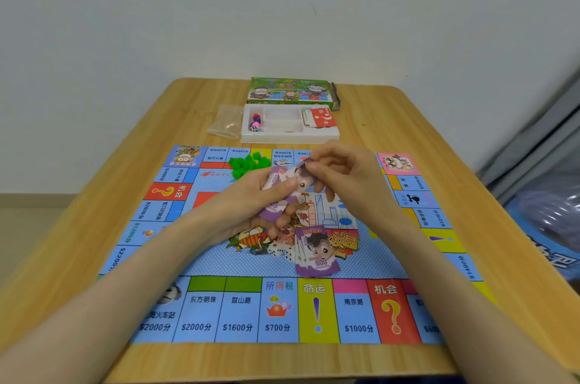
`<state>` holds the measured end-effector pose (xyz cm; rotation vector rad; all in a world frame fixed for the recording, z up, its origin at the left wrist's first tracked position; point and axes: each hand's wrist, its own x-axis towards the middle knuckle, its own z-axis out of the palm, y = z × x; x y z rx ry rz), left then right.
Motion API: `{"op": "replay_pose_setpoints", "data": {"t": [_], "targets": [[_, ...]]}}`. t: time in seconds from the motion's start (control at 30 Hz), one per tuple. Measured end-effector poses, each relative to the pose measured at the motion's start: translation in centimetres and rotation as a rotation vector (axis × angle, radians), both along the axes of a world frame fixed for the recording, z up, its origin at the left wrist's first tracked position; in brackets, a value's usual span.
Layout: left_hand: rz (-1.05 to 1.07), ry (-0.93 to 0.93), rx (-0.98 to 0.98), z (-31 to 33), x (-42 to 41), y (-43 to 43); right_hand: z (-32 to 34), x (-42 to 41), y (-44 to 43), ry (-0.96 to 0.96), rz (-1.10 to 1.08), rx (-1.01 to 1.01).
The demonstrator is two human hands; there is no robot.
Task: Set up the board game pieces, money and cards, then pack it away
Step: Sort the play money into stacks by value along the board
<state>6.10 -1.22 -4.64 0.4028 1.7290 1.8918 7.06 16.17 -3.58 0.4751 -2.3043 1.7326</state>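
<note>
Both hands up over the centre of the colourful paper game board, which lies flat on the light wooden table. Left hand grips a wad of purple paper 500 notes, thumb across the front, fingers curled underneath. Right hand comes in from the other side and pinches the top note at its far edge, thumb & forefinger closed on it. So the hands are together, both clamped on the money. Just below them, a fanned pile of purple 500 notes sits on the board's mid artwork. Heap of small green plastic houses on the board's far side, left of centre. Beyond the board is the white plastic tray: small coloured pawns & a die in its left compartment, red question-mark card atop a stack on the right. Clear plastic bag just left of the tray, green cardboard game box behind it.
</note>
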Motion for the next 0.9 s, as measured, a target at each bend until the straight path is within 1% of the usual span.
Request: {"op": "replay_pose_setpoints", "data": {"t": [0.1, 0.2, 0.23, 0.33, 0.47, 0.57, 0.9], "targets": [[0.000, -0.039, 0.036, 0.0, 0.0, 0.0, 0.5, 0.0, 0.4, -0.020, -0.071, -0.075], [0.016, -0.103, 0.070, 0.1, -0.2, 0.0, 1.4, 0.2, 1.1, -0.170, 0.001, -0.120], [0.022, -0.126, 0.091, 0.1, -0.2, 0.0, 1.6, 0.3, 1.4, -0.221, 0.045, -0.084], [0.023, -0.173, 0.137, 0.2, -0.3, 0.0, 2.2, 0.7, 2.1, -0.349, 0.153, 0.132], [0.018, -0.177, 0.135, 0.2, -0.3, -0.1, 2.1, 0.9, 2.0, -0.479, 0.284, 0.367], [0.021, -0.166, 0.129, 0.1, -0.3, -0.1, 1.7, 0.9, 1.6, -0.499, 0.359, 0.455], [0.011, -0.169, 0.144, 0.1, -0.3, -0.1, 0.6, 0.6, 0.8, -0.430, 0.341, 0.543]]}}
